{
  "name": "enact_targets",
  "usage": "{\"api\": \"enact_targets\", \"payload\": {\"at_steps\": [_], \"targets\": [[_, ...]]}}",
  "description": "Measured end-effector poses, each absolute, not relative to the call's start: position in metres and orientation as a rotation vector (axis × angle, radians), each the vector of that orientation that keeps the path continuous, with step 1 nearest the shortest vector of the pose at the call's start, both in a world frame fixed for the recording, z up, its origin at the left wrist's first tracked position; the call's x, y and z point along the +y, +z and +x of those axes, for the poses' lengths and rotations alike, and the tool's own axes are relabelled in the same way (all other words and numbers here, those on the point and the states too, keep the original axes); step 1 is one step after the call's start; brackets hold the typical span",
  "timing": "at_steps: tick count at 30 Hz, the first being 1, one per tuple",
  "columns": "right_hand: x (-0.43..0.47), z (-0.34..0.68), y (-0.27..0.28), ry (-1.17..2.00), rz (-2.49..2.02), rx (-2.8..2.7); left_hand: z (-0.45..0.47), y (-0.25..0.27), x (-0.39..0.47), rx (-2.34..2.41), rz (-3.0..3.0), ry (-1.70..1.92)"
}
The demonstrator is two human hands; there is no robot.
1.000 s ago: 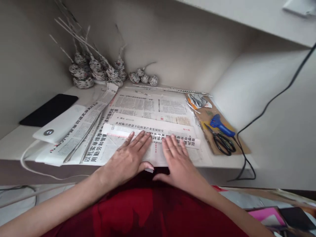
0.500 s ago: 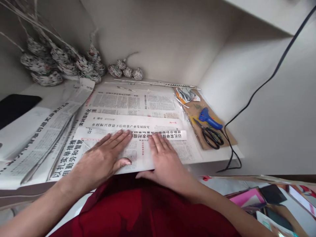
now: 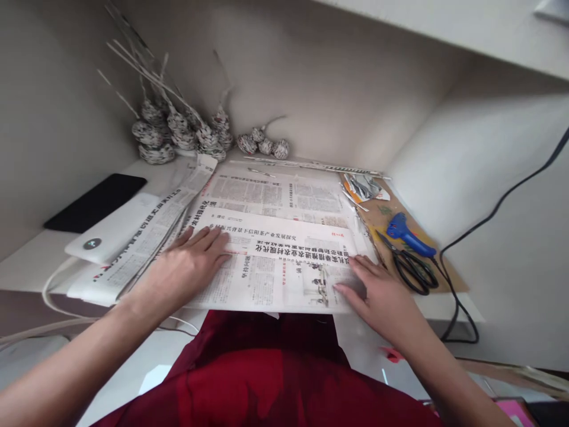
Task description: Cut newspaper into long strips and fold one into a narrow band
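A sheet of newspaper [image 3: 267, 284] lies at the front edge of the white desk, with a narrow folded strip [image 3: 306, 252] running across it. My left hand [image 3: 189, 264] rests flat at the strip's left end, fingers stretched out. At the right end, my right hand [image 3: 376, 290] touches the paper with its fingertips, thumb apart. Neither hand grips anything. More newspaper [image 3: 249, 190] is spread behind the folded strip. Part of the sheet is hidden under my hands.
Bottle-shaped woven paper gourds [image 3: 182, 130] stand at the back left. A blue glue gun [image 3: 406, 234] and black scissors [image 3: 413, 270] lie on cardboard at right. Newspaper strips [image 3: 178, 207], a white device [image 3: 111, 231] and a black slab [image 3: 95, 201] sit left.
My hands have slid apart from the middle toward the two ends of the folded strip, uncovering its centre. The camera view has shifted to the left.
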State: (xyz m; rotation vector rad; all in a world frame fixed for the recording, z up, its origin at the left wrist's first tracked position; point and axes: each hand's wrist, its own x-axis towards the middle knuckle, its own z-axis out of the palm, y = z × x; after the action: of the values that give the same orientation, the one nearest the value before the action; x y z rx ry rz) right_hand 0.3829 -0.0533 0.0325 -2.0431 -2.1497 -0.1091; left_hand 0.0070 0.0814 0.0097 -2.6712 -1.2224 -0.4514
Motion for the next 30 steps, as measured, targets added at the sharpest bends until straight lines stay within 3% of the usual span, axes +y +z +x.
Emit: {"api": "enact_targets", "payload": {"at_steps": [4, 13, 17, 22, 30], "targets": [[-0.040, 0.354, 0.037, -0.156, -1.859, -2.154, 0.018, 0.021, 0.079, -1.038, -2.724, -0.462], [-0.038, 0.294, 0.035, 0.299, -1.557, -1.965, 0.031, 0.033, 0.074, -0.862, -2.634, -0.654], [-0.030, 0.284, 0.041, 0.767, -1.616, -1.466, 0.044, 0.045, 0.043, -0.687, -2.626, -0.716], [-0.017, 0.273, 0.042, 1.287, -1.374, -0.840, 0.057, 0.043, 0.008, -0.476, -2.747, -0.828], [0.012, 0.301, 0.060, 1.057, -1.246, -0.897, 0.052, 0.047, 0.000, -0.495, -3.010, -1.151]]}}
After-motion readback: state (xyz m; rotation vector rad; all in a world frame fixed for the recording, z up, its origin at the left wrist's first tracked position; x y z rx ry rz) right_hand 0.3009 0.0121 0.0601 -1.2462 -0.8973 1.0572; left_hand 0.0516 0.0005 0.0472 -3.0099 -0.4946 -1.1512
